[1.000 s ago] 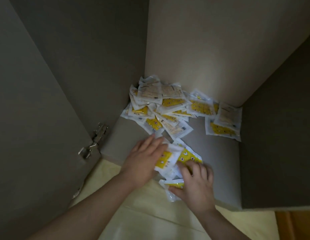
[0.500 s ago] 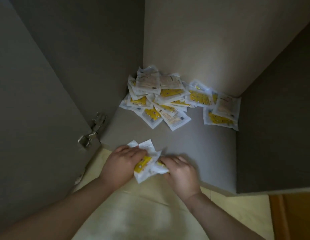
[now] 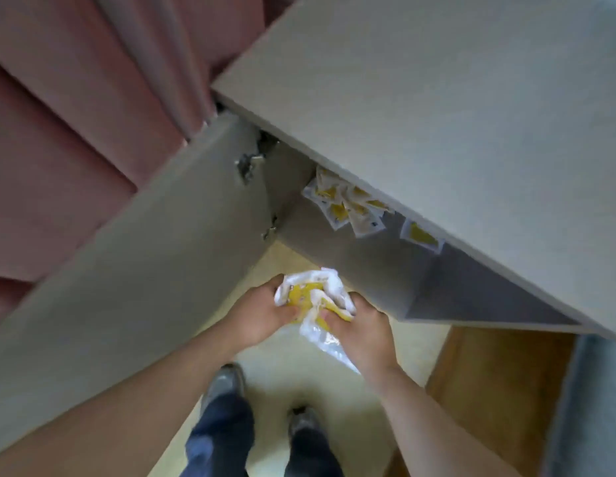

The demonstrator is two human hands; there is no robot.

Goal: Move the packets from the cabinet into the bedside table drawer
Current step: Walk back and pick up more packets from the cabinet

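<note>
1. The open cabinet door (image 3: 144, 270) stood just beside the left arm. A wide turn that way could have clipped it.
2. Left hand (image 3: 258, 313): grip curled round the bunched packets (image 3: 311, 294), which were held over the floor (image 3: 275, 390), out of the cabinet. The crumpled film looked slick, so it could have slipped free.
3. Right hand (image 3: 363, 330): grip clamped on the same bunch. One loose packet (image 3: 325, 340) hung below it and was the likeliest to drop.
4. The remaining packets (image 3: 347, 211) lay deep on the cabinet shelf (image 3: 351, 263), so more trips were needed.
5. The drawer was not in view. With both hands full, none was free to open it.
</note>
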